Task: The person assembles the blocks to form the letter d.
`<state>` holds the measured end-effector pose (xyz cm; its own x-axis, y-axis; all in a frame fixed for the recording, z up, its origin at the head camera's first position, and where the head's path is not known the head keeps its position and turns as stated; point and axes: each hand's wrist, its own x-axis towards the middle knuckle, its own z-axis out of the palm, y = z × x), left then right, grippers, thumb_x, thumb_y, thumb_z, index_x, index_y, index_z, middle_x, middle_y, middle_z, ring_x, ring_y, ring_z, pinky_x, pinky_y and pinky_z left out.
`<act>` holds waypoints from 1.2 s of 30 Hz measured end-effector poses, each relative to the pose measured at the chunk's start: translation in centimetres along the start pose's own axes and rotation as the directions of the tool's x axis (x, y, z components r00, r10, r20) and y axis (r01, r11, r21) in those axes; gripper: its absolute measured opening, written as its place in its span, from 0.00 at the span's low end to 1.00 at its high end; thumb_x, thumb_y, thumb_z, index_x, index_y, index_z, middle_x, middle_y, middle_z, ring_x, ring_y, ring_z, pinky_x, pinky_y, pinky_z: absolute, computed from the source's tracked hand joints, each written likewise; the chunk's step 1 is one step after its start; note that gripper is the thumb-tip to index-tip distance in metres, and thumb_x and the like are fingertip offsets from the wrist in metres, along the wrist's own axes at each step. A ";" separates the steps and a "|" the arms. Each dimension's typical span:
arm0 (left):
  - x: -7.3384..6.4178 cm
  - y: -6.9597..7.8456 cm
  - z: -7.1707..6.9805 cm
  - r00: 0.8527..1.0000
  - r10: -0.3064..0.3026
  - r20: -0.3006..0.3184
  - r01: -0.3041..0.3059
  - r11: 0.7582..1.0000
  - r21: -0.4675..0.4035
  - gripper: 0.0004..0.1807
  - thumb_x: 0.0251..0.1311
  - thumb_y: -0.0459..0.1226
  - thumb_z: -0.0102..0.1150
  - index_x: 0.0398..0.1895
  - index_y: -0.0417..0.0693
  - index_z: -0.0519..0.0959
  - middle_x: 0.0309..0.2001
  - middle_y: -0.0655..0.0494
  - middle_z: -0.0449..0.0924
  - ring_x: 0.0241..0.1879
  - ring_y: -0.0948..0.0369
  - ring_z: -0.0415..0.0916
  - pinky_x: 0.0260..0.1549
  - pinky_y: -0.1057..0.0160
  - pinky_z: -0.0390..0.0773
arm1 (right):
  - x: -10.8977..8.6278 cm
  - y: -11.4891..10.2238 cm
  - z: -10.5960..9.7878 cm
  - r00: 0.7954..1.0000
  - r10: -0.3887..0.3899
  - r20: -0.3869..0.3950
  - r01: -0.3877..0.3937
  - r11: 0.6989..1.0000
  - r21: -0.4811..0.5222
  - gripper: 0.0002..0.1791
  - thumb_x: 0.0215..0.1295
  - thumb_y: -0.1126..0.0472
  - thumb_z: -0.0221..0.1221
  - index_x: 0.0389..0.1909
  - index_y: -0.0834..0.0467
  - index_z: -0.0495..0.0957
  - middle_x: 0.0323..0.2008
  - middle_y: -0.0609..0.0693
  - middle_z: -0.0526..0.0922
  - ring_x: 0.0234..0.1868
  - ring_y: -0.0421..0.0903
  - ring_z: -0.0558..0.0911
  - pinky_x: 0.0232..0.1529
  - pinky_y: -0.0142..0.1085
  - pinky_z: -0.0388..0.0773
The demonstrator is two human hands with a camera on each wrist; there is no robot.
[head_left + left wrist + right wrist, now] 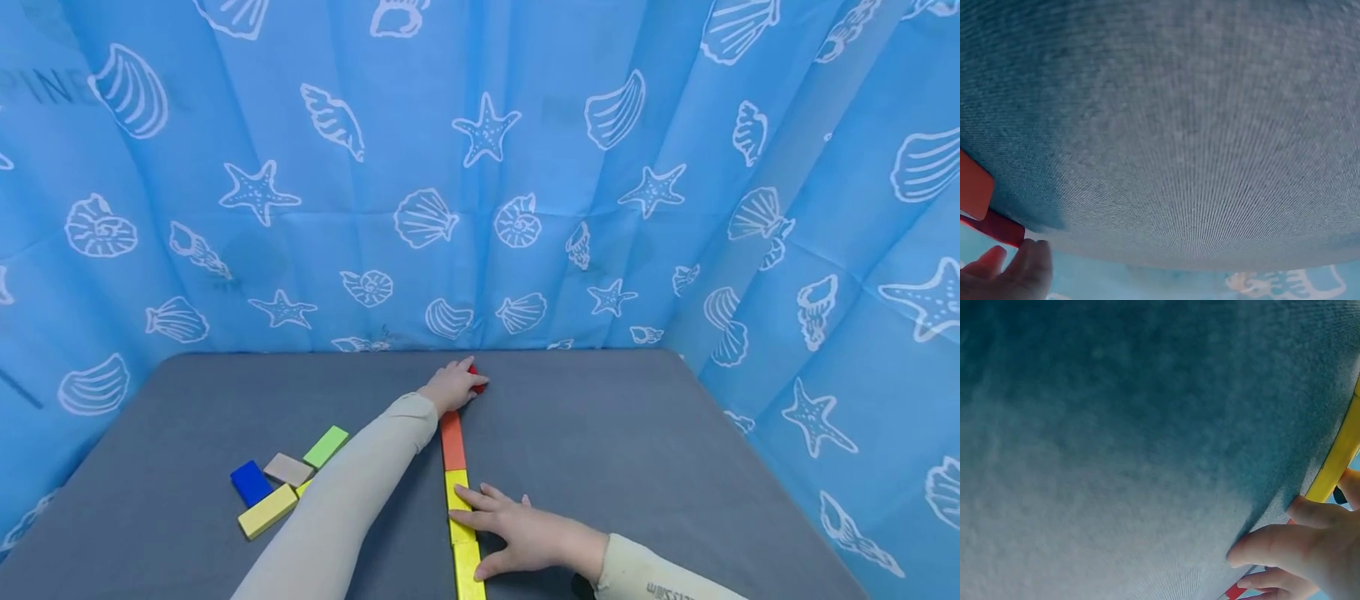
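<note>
Head view: left hand (pixel 452 387) pinches red block (pixel 478 388) near the table's far edge (pixel 585 358); right hand (pixel 528 531), spread on yellow blocks (pixel 468 575), could nudge them askew.

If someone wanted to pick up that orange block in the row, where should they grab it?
Probably across the middle of its two long sides, coming down from above and the right. The orange block lies lengthwise, its near end against a yellow block, while the left sleeve crowds its left.
</note>
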<state>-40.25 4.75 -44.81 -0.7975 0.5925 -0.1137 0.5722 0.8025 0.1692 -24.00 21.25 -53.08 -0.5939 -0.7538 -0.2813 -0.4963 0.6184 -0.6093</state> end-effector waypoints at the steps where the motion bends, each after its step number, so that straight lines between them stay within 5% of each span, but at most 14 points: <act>1: -0.2 -0.2 0.0 1.000 0.001 -0.011 -0.001 1.000 -0.001 0.22 0.69 0.39 0.56 0.66 0.58 0.74 0.73 0.43 0.55 0.69 0.44 0.56 0.64 0.45 0.61 | 0.1 -0.1 0.0 1.000 -0.002 0.004 0.002 1.000 0.000 0.41 0.57 0.28 0.54 0.72 0.27 0.53 0.76 0.33 0.41 0.75 0.61 0.44 0.46 0.80 0.54; 10: -3.2 -1.8 -1.1 0.983 0.021 -0.184 -0.022 1.000 -0.004 0.19 0.65 0.44 0.61 0.59 0.56 0.79 0.69 0.42 0.63 0.62 0.44 0.63 0.60 0.45 0.66 | 0.8 0.0 -0.1 1.000 -0.001 0.010 0.001 1.000 -0.007 0.42 0.56 0.27 0.55 0.72 0.26 0.52 0.75 0.32 0.41 0.75 0.61 0.43 0.47 0.80 0.53; 18: -7.9 -2.8 -1.2 0.970 0.007 -0.244 -0.012 1.000 -0.020 0.21 0.63 0.48 0.62 0.57 0.53 0.80 0.58 0.47 0.74 0.50 0.48 0.71 0.50 0.50 0.73 | 0.4 -0.7 -0.9 1.000 0.022 0.007 -0.022 1.000 0.012 0.42 0.56 0.28 0.56 0.72 0.27 0.54 0.75 0.33 0.42 0.75 0.62 0.43 0.48 0.81 0.48; 28: -12.9 -2.2 0.8 0.990 -0.011 -0.143 0.013 1.000 0.015 0.25 0.53 0.55 0.67 0.52 0.56 0.83 0.40 0.52 0.78 0.34 0.57 0.73 0.36 0.58 0.77 | -2.6 -8.3 -4.1 0.996 0.087 -0.018 -0.087 0.996 0.023 0.40 0.61 0.37 0.60 0.73 0.40 0.60 0.76 0.44 0.48 0.74 0.64 0.47 0.51 0.79 0.49; 36: -15.3 -1.1 1.6 0.995 -0.035 -0.090 0.038 0.999 0.028 0.24 0.56 0.51 0.67 0.53 0.49 0.83 0.40 0.51 0.77 0.32 0.58 0.72 0.36 0.59 0.77 | -1.0 -4.5 -2.2 0.997 0.081 -0.020 -0.081 0.997 0.002 0.42 0.57 0.33 0.60 0.73 0.34 0.58 0.76 0.39 0.47 0.75 0.61 0.45 0.51 0.80 0.48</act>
<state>-28.38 -5.12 -44.82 -0.8312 0.5551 -0.0308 0.5466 0.8260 0.1377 -22.54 19.69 -48.41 -0.6446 -0.6965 -0.3152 -0.4450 0.6771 -0.5861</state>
